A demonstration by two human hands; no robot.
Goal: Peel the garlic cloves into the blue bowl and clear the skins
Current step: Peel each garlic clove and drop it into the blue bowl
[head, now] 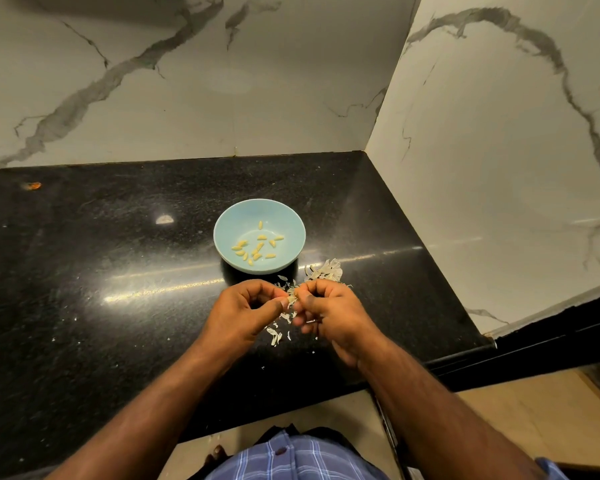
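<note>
While pinched, garlic clove (292, 299) near-horizontal.

Glossy black speckled stone counter (118, 271); smooth veined marble walls (187, 98).

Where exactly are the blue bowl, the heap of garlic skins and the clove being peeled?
blue bowl (229, 221): head view, bare inner wall at left.
heap of garlic skins (326, 269): head view, middle of the pile right of the bowl.
garlic clove (291, 295): head view, pale bit between both hands' fingertips.
</note>
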